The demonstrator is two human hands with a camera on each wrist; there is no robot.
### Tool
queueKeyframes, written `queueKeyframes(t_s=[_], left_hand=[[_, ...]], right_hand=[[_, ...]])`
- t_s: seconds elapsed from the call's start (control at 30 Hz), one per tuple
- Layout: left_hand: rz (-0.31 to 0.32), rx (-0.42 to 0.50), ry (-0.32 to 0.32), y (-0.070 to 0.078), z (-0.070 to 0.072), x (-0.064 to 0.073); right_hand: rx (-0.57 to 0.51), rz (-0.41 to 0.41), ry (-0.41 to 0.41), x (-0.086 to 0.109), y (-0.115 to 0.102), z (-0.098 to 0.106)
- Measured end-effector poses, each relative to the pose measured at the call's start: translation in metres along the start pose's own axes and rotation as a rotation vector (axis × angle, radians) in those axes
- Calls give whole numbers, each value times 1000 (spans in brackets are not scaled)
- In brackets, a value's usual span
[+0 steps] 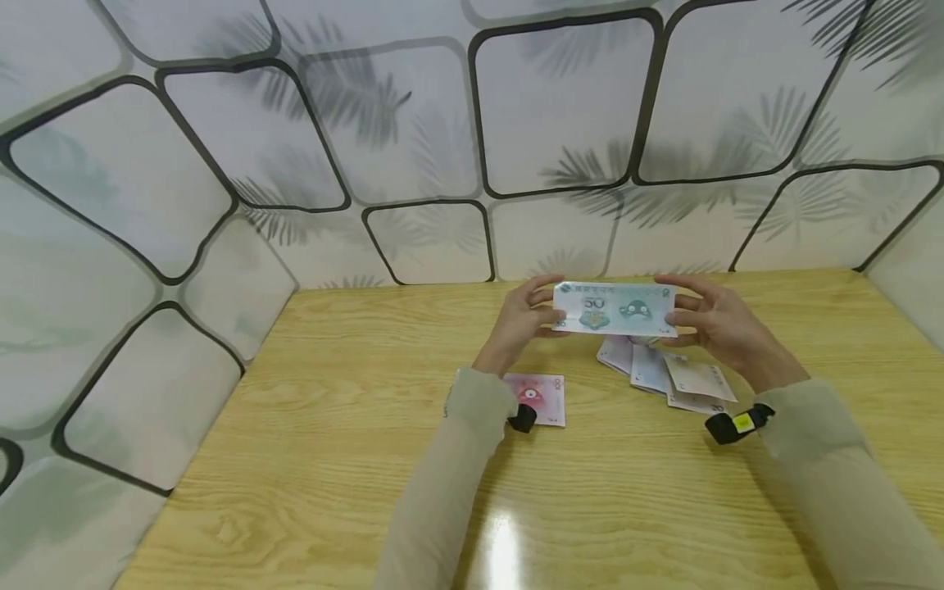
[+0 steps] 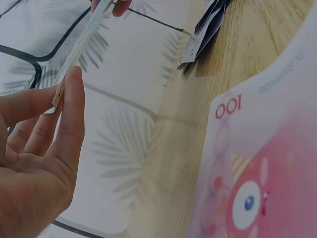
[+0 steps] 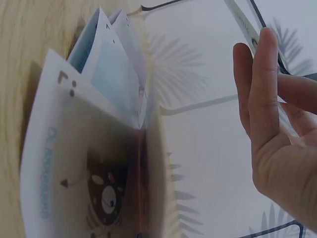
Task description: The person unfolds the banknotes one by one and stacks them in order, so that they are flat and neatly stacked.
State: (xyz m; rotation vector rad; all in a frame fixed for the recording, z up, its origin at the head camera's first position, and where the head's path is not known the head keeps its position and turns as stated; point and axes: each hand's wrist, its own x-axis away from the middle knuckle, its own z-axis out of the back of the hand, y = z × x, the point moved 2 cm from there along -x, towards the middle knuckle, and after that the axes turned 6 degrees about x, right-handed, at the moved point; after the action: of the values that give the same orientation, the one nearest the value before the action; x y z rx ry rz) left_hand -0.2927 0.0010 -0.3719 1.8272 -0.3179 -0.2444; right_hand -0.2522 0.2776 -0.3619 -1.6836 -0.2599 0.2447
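A green-and-white play banknote (image 1: pixel 614 309) marked 50 is held up above the table, stretched flat between both hands. My left hand (image 1: pixel 520 319) pinches its left end between thumb and fingers; in the left wrist view that hand (image 2: pixel 47 134) grips the note, seen nearly edge-on. At the right end, my right hand (image 1: pixel 719 324) pinches the note with the thumb in front and fingers behind. Below the right hand lies a fanned group of folded play banknotes (image 1: pixel 696 378), one marked 20. A pink banknote (image 1: pixel 542 397) marked 100 lies near the left wrist, partly hidden by it.
The wooden table (image 1: pixel 332 410) meets a patterned wall covering (image 1: pixel 428 242) at its back edge. Black wrist straps (image 1: pixel 730 428) with devices sit at both cuffs, close over the table.
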Motion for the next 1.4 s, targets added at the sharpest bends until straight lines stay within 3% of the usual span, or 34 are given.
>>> queueKeyframes(t_s=[0.23, 0.6, 0.93, 1.4], left_hand=[[20, 5, -15, 1, 6, 6], [6, 13, -46, 2, 17, 14], [25, -18, -139, 8, 20, 21], [34, -68, -223, 11, 22, 24]], right_hand=[[-14, 28, -65, 0, 0, -6], [21, 57, -98, -3, 2, -15], [69, 49, -120, -1, 1, -21], [98, 79, -204, -1, 0, -24]])
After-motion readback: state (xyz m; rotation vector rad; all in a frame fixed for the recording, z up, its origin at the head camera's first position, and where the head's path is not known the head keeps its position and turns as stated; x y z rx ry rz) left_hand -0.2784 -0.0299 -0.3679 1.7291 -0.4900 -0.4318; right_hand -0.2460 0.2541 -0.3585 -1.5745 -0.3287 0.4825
